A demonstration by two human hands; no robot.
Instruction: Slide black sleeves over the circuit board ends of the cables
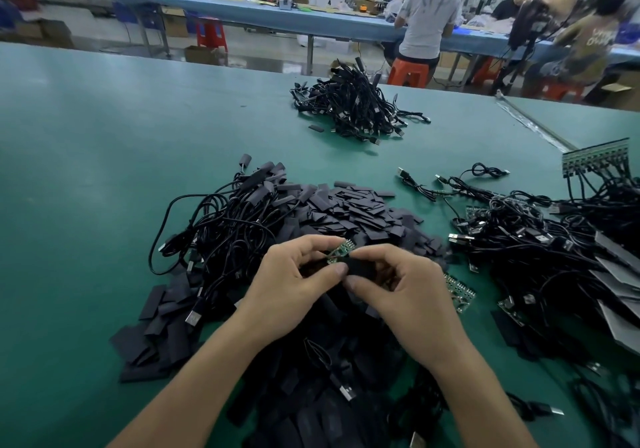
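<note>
1. Where the two hands meet, the black sleeve (pixel 360 269) is mostly hidden between them, and I cannot trace the cable behind the palms.
2. The left hand (pixel 294 284) curls its fingers, pinching a small green circuit board (pixel 341 251) between thumb and fingertips.
3. The right hand (pixel 407 295) pinches the sleeve, touching the board's lower end, above the heap of loose sleeves (pixel 349 206) on the green table (pixel 104 170).

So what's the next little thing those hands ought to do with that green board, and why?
Probably ease the black sleeve further along over the green circuit board. The left hand pinches the board, the right hand pinches the sleeve at its end, and most of the board shows bare.
</note>
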